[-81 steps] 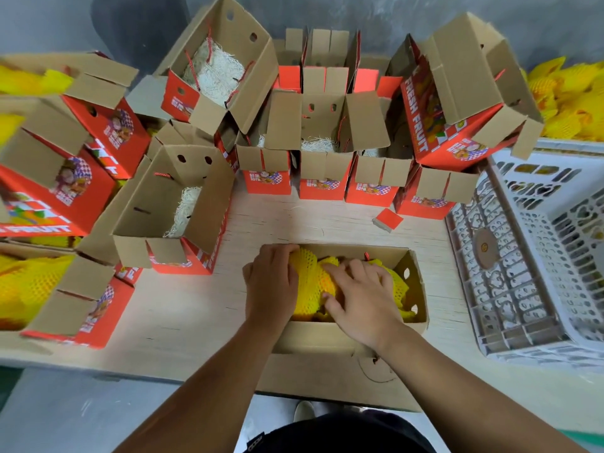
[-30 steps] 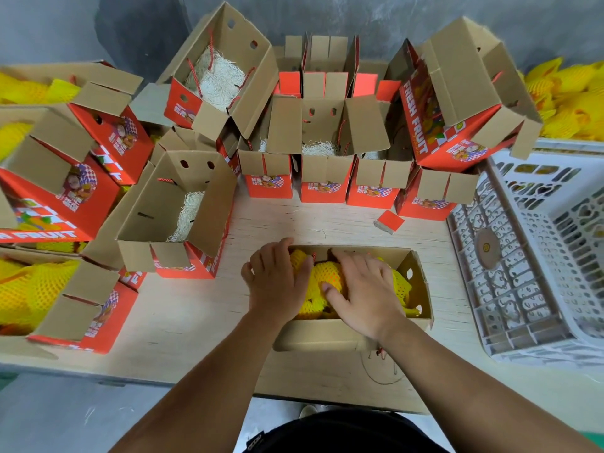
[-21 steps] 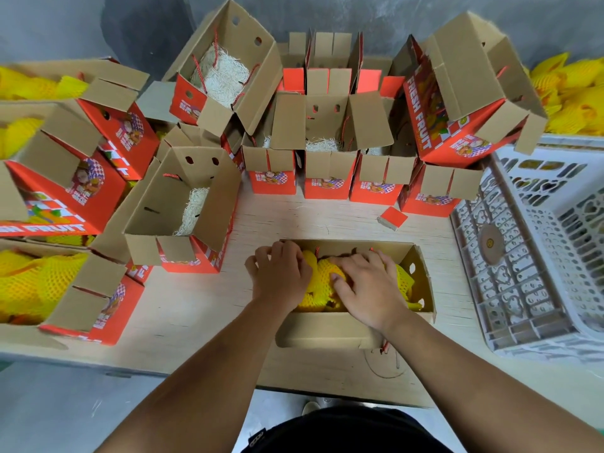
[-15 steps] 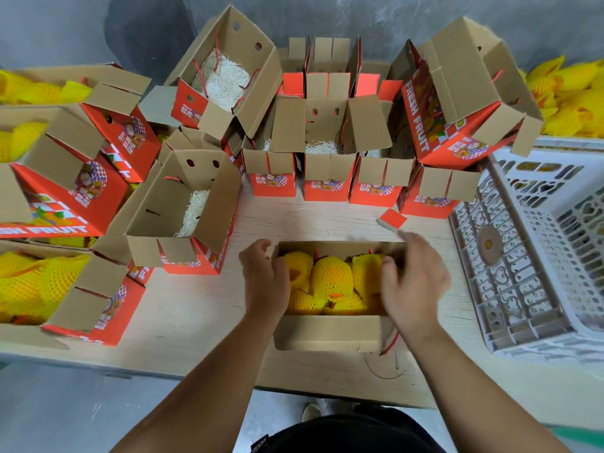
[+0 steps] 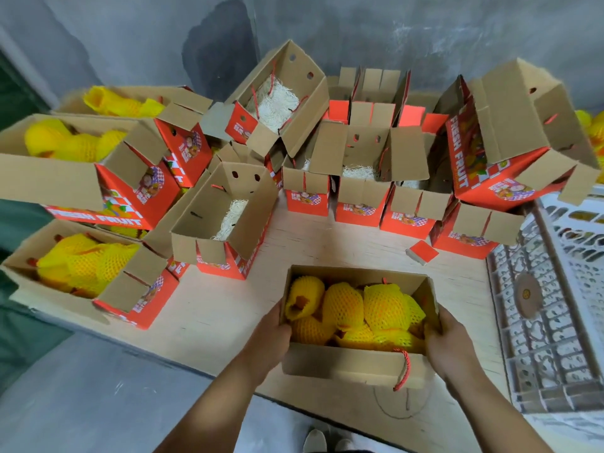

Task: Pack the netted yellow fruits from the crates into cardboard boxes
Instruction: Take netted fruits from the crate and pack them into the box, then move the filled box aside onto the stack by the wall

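Note:
An open cardboard box (image 5: pixel 346 364) stands near the front edge of the wooden table (image 5: pixel 343 243). Several yellow fruits in foam netting (image 5: pixel 359 312) fill it. My left hand (image 5: pixel 269 338) grips the box's left end, thumb inside the rim. At the right end my right hand (image 5: pixel 447 341) holds the box, fingers curled over the edge. A red cord handle (image 5: pixel 403 371) hangs from the near wall.
Several open red and brown boxes with pale shredded padding crowd the back of the table, one (image 5: pixel 225 220) just left of centre. Filled boxes (image 5: pixel 88 269) sit at the left. White plastic crates (image 5: pixel 549 315) stand at the right, with more netted fruits (image 5: pixel 593 125) behind.
Both hands left the fruits they were pressing and moved apart to the box's two ends. The fruits now lie uncovered. The box sits slightly nearer to me.

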The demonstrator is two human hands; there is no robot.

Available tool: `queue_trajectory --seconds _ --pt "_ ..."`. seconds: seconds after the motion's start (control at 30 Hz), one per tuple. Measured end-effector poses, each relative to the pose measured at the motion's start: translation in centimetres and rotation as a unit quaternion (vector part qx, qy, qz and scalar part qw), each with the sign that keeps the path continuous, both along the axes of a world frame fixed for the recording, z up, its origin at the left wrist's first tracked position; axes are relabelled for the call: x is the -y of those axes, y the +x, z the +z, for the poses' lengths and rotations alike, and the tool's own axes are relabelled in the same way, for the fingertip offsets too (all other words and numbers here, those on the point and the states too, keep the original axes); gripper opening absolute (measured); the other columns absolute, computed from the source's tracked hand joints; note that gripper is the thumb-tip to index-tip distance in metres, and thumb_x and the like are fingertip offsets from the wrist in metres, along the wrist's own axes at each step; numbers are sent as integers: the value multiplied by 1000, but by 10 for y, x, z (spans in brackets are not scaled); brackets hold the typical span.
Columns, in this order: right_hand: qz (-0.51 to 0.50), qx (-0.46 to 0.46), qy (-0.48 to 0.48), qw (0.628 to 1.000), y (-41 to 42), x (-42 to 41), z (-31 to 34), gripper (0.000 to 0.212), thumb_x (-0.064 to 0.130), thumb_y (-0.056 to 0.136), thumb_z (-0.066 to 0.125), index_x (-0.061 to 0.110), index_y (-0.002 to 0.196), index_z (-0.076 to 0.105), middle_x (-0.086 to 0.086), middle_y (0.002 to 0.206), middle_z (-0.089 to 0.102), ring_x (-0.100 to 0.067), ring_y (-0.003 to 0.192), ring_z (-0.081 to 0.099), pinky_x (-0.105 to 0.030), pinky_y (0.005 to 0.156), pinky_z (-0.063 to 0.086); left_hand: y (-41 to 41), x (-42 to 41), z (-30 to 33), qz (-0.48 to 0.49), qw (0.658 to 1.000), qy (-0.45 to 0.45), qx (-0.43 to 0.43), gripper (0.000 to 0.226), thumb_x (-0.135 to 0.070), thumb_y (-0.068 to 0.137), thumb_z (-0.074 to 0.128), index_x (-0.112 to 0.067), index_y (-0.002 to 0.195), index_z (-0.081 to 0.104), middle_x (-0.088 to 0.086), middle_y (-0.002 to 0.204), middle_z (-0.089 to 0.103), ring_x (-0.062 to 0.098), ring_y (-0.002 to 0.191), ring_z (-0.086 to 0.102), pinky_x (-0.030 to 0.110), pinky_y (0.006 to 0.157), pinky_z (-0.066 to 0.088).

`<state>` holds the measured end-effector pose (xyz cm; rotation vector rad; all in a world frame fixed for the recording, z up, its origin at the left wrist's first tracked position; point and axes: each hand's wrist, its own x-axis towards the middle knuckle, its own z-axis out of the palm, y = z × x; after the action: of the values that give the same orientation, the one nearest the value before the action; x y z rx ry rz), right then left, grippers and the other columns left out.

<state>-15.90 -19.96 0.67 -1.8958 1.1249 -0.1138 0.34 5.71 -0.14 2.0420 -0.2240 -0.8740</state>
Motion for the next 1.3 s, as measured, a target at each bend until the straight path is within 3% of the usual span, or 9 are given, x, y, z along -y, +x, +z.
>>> queue_trajectory --seconds 0.13,0.33,0.47,0.67,0.8,0.9,0.97,1.13,1.3 --pt "49 14 -13 999 20 -4 3 45 9 102 46 28 140 57 -11 121 69 -34 103 62 -51 95 52 -17 -23 0 61 997 34 22 53 -20 111 35 -40 160 25 -5 154 44 21 136 49 44 115 45" --pt "124 9 -6 992 60 -21 8 43 8 105 44 22 144 57 -14 135 65 -39 120 60 -54 106 48 -24 -66 10 113 994 10 -11 36 -18 104 50 -37 132 63 -12 117 73 14 110 67 45 105 54" --pt "180 5 11 984 82 -44 16 44 9 107 38 25 144 56 -10 142 61 -37 126 57 -53 111 44 -25 -98 14 160 987 12 4 46 -4 99 48 -34 127 69 -14 113 75 12 108 70 43 100 57" --pt "218 7 74 973 101 -104 12 53 7 102 43 26 151 44 -8 138 60 -31 119 57 -51 105 48 -13 -138 14 332 941 5 62 30 -17 107 51 -29 123 74 -7 110 77 15 103 72 40 91 61" --pt "206 -4 140 968 110 -139 9 59 2 100 45 23 154 33 -9 125 60 -26 101 60 -34 77 51 21 -157 19 412 908 3 79 34 -9 106 51 -34 103 74 -4 102 75 17 97 68 30 72 55" --pt "213 -6 151 965 113 -164 10 60 -4 95 46 26 146 37 6 103 60 -14 84 61 -24 55 45 52 -165 16 414 903 44 103 30 -13 107 49 -31 106 73 0 107 71 25 104 62 39 90 54" --pt "211 -2 149 966 116 -181 9 65 -5 91 46 26 147 36 4 108 60 -14 87 61 -26 59 47 73 -171 10 407 904 59 116 30 -15 107 47 -26 120 72 2 113 70 29 112 61 46 102 52" --pt "192 -13 141 971 143 -222 1 70 1 97 42 28 156 16 -8 128 54 -24 103 58 -39 84 54 115 -178 3 483 863 -2 149 33 -11 106 47 -25 131 63 -1 123 65 23 116 56 34 98 44" --pt "100 18 225 969 177 -255 0 61 -5 97 39 28 147 28 -8 138 52 -28 118 55 -49 106 49 113 -155 -5 602 795 -22 70 73 -16 99 62 -16 160 22 22 157 24 42 140 35 46 118 35"
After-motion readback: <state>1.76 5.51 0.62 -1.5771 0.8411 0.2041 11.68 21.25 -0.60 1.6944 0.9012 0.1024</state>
